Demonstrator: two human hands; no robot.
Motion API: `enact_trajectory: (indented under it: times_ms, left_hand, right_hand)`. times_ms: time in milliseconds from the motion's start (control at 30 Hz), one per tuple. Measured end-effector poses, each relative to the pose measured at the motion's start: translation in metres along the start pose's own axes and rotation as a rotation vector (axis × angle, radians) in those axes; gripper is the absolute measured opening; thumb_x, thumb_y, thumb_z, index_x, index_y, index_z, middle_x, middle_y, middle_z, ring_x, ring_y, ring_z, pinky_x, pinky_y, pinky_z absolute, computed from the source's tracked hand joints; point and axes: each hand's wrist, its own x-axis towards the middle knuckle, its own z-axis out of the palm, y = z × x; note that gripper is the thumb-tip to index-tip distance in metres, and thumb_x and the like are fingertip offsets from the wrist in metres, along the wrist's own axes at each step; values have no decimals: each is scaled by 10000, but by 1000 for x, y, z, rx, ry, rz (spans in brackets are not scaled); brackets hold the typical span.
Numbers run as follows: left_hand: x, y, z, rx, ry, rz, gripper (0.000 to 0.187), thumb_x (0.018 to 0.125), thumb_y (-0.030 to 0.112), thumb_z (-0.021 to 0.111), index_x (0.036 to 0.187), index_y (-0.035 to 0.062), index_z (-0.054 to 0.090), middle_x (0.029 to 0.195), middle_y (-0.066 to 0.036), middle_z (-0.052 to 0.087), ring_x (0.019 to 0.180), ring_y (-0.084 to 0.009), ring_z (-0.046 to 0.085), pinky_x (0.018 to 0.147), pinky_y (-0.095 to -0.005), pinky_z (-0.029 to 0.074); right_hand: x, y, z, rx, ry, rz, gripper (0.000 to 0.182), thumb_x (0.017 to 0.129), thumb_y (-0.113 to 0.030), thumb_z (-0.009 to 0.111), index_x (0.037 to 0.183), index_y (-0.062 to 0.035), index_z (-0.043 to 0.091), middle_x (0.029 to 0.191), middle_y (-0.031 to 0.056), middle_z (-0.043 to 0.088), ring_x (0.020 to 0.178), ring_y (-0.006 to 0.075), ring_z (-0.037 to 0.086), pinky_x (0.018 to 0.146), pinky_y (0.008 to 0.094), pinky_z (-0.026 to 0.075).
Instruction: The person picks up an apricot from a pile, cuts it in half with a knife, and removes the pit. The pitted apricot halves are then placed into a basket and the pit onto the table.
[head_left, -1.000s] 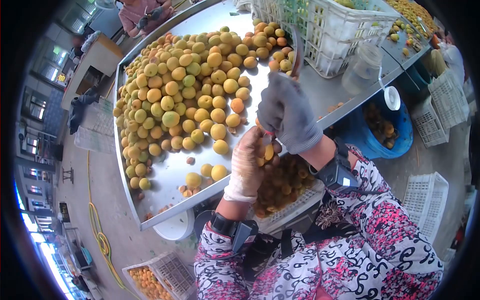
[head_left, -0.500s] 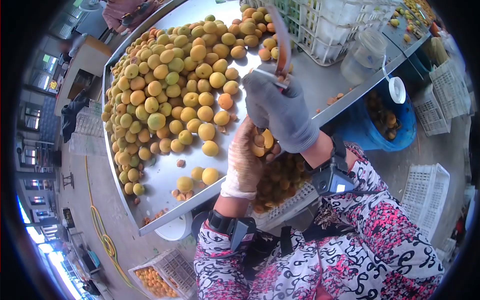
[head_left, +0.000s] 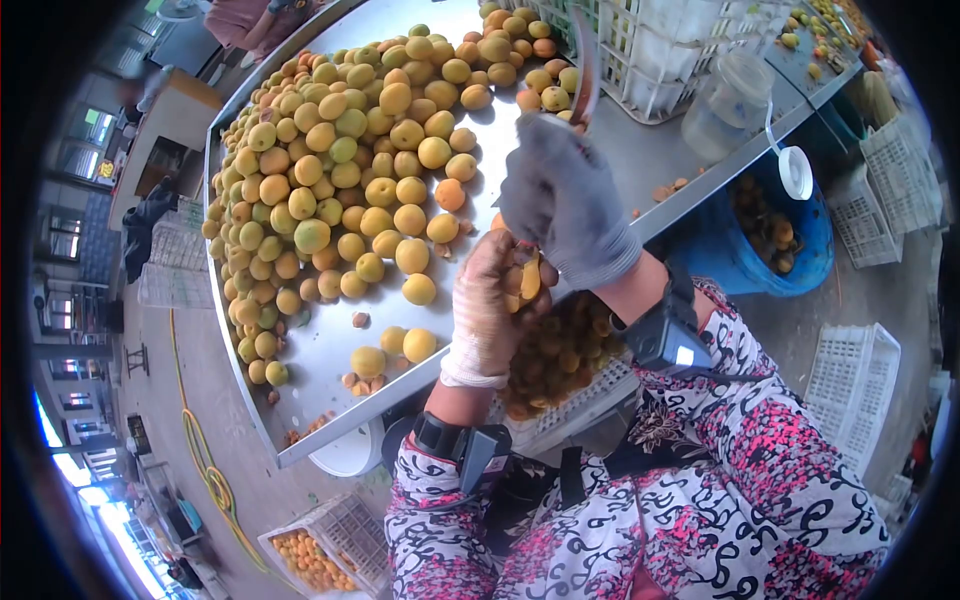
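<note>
My left hand (head_left: 485, 300), in a stained white glove, is closed around a cut apricot (head_left: 528, 282) whose yellow flesh shows between the fingers. Right against it is my right hand (head_left: 570, 205) in a grey glove, its fingers wrapped round a knife. The knife's curved blade (head_left: 586, 70) points up and away past the knuckles; its handle is hidden in the fist. Both hands are over the near edge of a metal table (head_left: 480, 190). On the table, a big heap of whole apricots (head_left: 330, 170) lies beyond my left hand.
Below my hands stands a crate of apricot pieces (head_left: 560, 360). A white plastic crate (head_left: 640, 60) and a clear jar (head_left: 728, 105) stand on the table. To the right are a blue bucket (head_left: 720, 260) and an upright crate (head_left: 850, 390). A person's sleeve (head_left: 245, 25) shows at the top.
My right hand has turned slightly and drawn a little to the right with the knife. The left hand is lower and still holds the apricot.
</note>
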Motion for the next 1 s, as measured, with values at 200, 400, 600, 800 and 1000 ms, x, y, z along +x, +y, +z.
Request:
enact_trajectory:
  times_ms: [200,400,600,800,1000]
  left_hand:
    - [-1,-4,-3,-136,-93,-88,331,946,407,446,976,88,531,625,-40,553,388,-117,410,424,-199,324]
    - [7,-30,-39,-96,-491,128,156,913,142,528,1047,61,530,750,-17,574,594,-77,516,532,-184,421]
    - [10,-5,-42,64,-539,-179,127,869,21,525,990,44,556,840,5,569,722,-62,519,598,-188,415]
    - [37,-39,-37,333,-211,363,447,891,447,576,1075,41,558,917,-11,593,737,-91,557,614,-224,461]
    - [28,-16,-19,944,-128,741,374,857,323,657,1069,33,551,944,-28,583,808,-129,573,660,-265,495]
  right_hand:
    - [5,3,-1,93,16,27,388,944,-308,538,628,-135,393,442,-40,324,331,76,288,331,239,237]
    - [-5,0,4,2,-158,140,406,973,-385,461,660,-150,350,470,-40,284,358,90,260,371,250,260]
    - [-9,0,2,-57,-128,135,346,992,-311,428,704,-130,370,490,-36,306,382,89,293,390,242,283]
    - [-13,15,21,-291,12,-85,213,892,-246,640,827,-44,618,669,-67,535,600,-10,462,503,177,362]
    - [-4,13,24,-260,283,28,171,936,-214,563,847,-69,554,525,-35,416,407,61,375,389,225,297]
